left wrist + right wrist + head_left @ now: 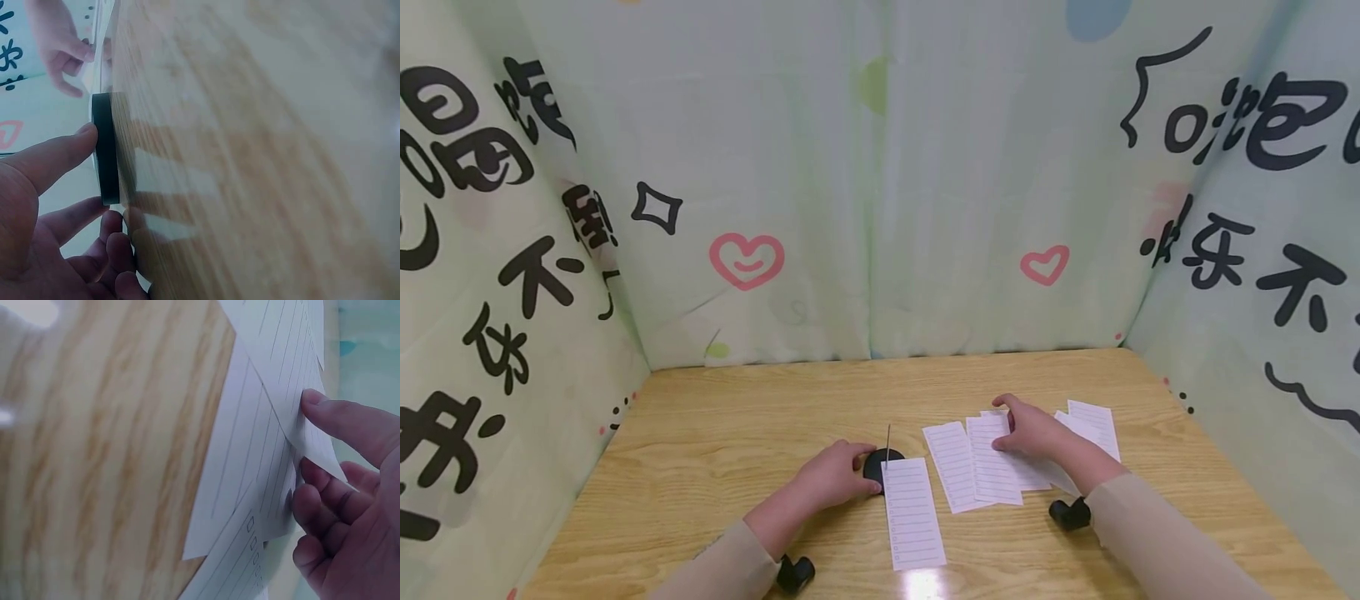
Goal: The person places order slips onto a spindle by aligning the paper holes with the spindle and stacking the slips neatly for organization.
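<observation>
On the pale wooden surface (715, 433), the left hand (831, 477) steadies the round black spike-holder base (880, 463), while the right hand (1033, 429) pinches a thin white lined paper slip (300, 394) (flimsy, likely best lifted by its edge).

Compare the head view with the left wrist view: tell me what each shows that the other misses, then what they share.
Only the head view shows the thin metal spike rising from the base, the lined white paper slip on it, and the spread of lined slips under the right hand. Only the left wrist view shows the left thumb pressed against the base's edge, seen side-on. Both show the left hand holding the round black base on the wooden table.
</observation>
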The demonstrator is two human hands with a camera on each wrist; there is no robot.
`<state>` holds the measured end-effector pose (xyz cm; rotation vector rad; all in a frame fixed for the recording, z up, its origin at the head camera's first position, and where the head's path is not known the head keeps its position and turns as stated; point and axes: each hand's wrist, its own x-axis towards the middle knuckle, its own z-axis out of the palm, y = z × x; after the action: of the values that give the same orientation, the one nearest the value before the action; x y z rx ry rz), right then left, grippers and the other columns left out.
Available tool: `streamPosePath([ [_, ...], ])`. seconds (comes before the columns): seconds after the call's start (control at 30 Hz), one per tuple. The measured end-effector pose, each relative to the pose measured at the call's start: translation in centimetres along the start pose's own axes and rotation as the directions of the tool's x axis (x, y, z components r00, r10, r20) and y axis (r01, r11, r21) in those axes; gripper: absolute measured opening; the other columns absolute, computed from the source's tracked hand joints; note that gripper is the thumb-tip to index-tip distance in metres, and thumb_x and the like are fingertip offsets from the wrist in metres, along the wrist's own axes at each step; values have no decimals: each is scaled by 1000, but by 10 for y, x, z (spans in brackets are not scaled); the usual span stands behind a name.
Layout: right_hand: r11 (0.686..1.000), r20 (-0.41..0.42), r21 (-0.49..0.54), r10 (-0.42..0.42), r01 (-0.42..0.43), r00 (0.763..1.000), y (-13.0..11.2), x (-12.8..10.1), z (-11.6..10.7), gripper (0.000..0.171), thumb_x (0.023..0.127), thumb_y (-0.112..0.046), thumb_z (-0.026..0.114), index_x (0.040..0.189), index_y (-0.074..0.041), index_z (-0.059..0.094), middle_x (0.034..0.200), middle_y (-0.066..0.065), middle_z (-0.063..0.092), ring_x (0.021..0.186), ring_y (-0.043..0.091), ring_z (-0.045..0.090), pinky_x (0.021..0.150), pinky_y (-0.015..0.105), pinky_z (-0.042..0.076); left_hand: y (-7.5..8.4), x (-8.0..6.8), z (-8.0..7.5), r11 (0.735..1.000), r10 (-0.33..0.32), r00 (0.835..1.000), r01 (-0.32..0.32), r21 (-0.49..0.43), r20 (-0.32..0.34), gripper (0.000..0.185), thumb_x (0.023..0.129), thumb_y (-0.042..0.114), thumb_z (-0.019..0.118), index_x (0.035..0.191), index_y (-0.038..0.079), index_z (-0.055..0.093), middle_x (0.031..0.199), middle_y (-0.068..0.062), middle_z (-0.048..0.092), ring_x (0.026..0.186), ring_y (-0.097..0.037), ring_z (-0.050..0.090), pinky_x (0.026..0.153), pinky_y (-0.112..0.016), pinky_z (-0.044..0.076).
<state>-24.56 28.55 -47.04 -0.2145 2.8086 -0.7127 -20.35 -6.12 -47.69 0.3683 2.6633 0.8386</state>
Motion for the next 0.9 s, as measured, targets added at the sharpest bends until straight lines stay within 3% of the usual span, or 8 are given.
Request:
streamPosePath([
  [0.43, 991, -73, 87, -95, 102, 993, -2, -15, 1, 37, 96, -4, 59, 132, -6, 55, 89, 7, 49, 75, 19, 46, 67, 35, 39, 0, -1, -1, 1000, 11, 1000, -11, 11, -3, 64, 81, 35, 82, 138, 16, 60, 94, -3, 54, 84, -21, 50, 76, -40, 43],
  [0.9, 974, -131, 209, -60, 87, 990, -6, -25, -5, 35, 100, -3, 52, 134, -8, 55, 96, 10, 52, 68, 21, 57, 60, 34, 45, 2, -2, -2, 1000, 25, 1000, -25, 18, 1, 62, 81, 34, 82, 136, 15, 61, 98, -4, 58, 87, -21, 51, 80, -42, 46],
])
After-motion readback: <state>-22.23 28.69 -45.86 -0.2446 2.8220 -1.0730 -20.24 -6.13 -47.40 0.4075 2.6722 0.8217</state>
